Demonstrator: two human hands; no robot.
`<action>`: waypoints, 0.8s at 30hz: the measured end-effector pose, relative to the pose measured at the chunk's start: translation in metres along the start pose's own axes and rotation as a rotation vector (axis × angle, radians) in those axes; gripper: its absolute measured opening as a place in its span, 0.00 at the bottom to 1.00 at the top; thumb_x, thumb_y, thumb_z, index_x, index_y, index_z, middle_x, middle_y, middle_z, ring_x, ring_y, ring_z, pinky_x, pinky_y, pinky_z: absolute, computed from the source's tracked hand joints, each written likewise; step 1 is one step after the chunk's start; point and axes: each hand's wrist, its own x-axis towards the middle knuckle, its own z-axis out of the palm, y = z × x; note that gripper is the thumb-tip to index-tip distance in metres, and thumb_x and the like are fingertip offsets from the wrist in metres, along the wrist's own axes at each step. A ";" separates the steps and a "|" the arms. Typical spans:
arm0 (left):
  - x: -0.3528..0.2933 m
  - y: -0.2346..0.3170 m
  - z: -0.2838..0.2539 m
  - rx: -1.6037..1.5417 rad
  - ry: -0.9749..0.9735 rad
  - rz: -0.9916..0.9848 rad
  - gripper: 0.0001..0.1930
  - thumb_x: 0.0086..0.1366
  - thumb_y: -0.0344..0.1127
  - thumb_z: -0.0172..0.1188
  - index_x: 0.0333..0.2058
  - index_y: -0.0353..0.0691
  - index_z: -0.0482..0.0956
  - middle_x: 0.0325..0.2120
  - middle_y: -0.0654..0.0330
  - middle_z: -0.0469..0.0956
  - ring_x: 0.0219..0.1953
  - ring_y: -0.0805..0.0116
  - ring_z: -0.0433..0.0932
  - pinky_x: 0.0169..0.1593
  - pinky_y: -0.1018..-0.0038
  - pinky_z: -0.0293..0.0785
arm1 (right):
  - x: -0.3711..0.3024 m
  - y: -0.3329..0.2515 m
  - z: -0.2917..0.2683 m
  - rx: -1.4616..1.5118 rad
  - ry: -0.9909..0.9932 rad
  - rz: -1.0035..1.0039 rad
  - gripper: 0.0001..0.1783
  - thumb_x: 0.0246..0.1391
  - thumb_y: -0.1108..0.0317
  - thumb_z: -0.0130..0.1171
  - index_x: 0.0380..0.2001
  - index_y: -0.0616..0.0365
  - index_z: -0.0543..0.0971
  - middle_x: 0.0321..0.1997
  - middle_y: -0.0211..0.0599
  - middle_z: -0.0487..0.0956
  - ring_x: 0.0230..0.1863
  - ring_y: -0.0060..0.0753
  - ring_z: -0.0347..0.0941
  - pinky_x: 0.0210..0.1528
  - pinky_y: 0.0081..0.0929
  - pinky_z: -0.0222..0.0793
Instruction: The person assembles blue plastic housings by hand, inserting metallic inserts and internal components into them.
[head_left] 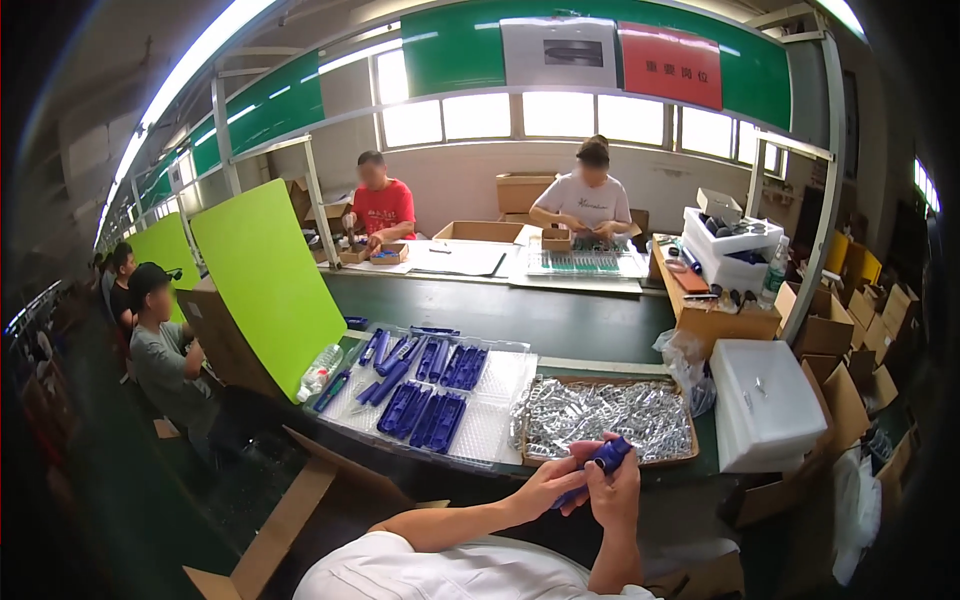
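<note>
- Both hands meet low in the view, just in front of the near edge of the counter point(560, 320). Right hand point(617, 492) has its fingers closed around one blue plastic part point(607, 458); the part's upper end sticks out above the fist.
- Left hand point(550, 487) reaches in from the left; its fingers pinch the lower end of the same blue part. Only one part in hand.
- Just beyond the hands: one shallow cardboard tray point(610, 420) filled with small silvery clear-wrapped pieces, too many and too small to count.
- Left of it: one clear blister tray point(495, 395) holding loose blue parts in roughly four clusters; exact count cannot be told.
- One clear plastic bottle point(320, 372) lies at the blister tray's far left corner, against a green divider board point(265, 275).
- Right of the cardboard tray: one white foam box point(765, 400) with lid on, at the counter's right end; a crumpled clear bag point(685, 358) sits between them.
- Open room: a bare strip of dark green counter runs behind the trays; near edge is crowded.
- Four other people visible: two seated at the far side of the counter, two at left behind the green board.
- Brown cartons point(860, 330) stacked at right; one open carton flap point(290, 510) at lower left.
- Room: workshop with window row, strip lighting overhead.
</note>
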 end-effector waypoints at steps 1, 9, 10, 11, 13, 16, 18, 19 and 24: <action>0.005 0.001 0.003 0.005 0.013 0.016 0.19 0.80 0.48 0.55 0.52 0.35 0.76 0.29 0.64 0.77 0.25 0.78 0.75 0.27 0.81 0.70 | 0.005 0.001 -0.005 0.001 -0.020 -0.021 0.26 0.68 0.80 0.54 0.66 0.66 0.61 0.55 0.53 0.82 0.42 0.39 0.85 0.24 0.35 0.88; 0.037 -0.024 0.013 -0.029 0.148 -0.159 0.18 0.79 0.46 0.55 0.52 0.35 0.77 0.31 0.61 0.78 0.26 0.74 0.77 0.30 0.79 0.69 | 0.018 0.048 -0.057 0.283 -0.032 0.189 0.27 0.69 0.80 0.54 0.67 0.68 0.58 0.57 0.57 0.81 0.55 0.45 0.84 0.37 0.26 0.86; 0.037 -0.025 0.016 -0.042 0.172 -0.188 0.18 0.79 0.44 0.55 0.53 0.34 0.77 0.32 0.60 0.79 0.26 0.73 0.78 0.31 0.79 0.70 | 0.021 0.054 -0.061 0.309 -0.010 0.181 0.27 0.69 0.80 0.54 0.67 0.68 0.58 0.57 0.57 0.81 0.55 0.45 0.84 0.37 0.26 0.86; 0.041 -0.028 0.015 -0.022 0.190 -0.196 0.18 0.79 0.45 0.55 0.52 0.34 0.78 0.32 0.59 0.80 0.26 0.73 0.78 0.31 0.78 0.71 | 0.025 0.062 -0.066 0.347 -0.037 0.172 0.28 0.69 0.80 0.54 0.67 0.68 0.58 0.57 0.57 0.81 0.55 0.45 0.84 0.35 0.24 0.86; 0.045 -0.031 0.016 0.009 0.204 -0.228 0.18 0.78 0.45 0.55 0.51 0.34 0.78 0.32 0.59 0.80 0.27 0.72 0.78 0.32 0.78 0.72 | 0.029 0.058 -0.075 0.361 -0.095 0.231 0.30 0.67 0.81 0.54 0.68 0.68 0.58 0.59 0.58 0.80 0.55 0.44 0.83 0.35 0.24 0.86; 0.054 -0.028 0.017 0.185 0.278 -0.220 0.16 0.80 0.44 0.53 0.48 0.35 0.78 0.32 0.59 0.81 0.28 0.73 0.80 0.31 0.78 0.76 | 0.039 0.074 -0.085 0.431 -0.190 0.265 0.32 0.67 0.82 0.52 0.71 0.65 0.55 0.60 0.53 0.80 0.48 0.36 0.84 0.34 0.26 0.86; 0.057 -0.034 0.010 0.177 0.330 -0.228 0.15 0.80 0.42 0.55 0.48 0.34 0.78 0.32 0.59 0.81 0.28 0.73 0.81 0.32 0.78 0.77 | 0.045 0.090 -0.082 0.451 -0.143 0.240 0.31 0.66 0.82 0.52 0.69 0.65 0.57 0.60 0.52 0.80 0.46 0.34 0.84 0.33 0.25 0.85; 0.059 -0.035 0.006 0.156 0.337 -0.236 0.14 0.79 0.41 0.56 0.47 0.34 0.79 0.32 0.59 0.82 0.28 0.73 0.81 0.32 0.78 0.78 | 0.047 0.090 -0.081 0.412 -0.135 0.288 0.29 0.65 0.82 0.53 0.67 0.66 0.60 0.60 0.53 0.81 0.49 0.36 0.84 0.36 0.25 0.84; 0.076 -0.046 -0.003 0.123 0.425 -0.302 0.15 0.79 0.42 0.56 0.44 0.35 0.80 0.30 0.59 0.82 0.25 0.74 0.80 0.29 0.79 0.77 | 0.058 0.092 -0.077 0.258 -0.062 0.379 0.27 0.63 0.81 0.53 0.64 0.68 0.62 0.59 0.53 0.82 0.54 0.39 0.84 0.44 0.27 0.85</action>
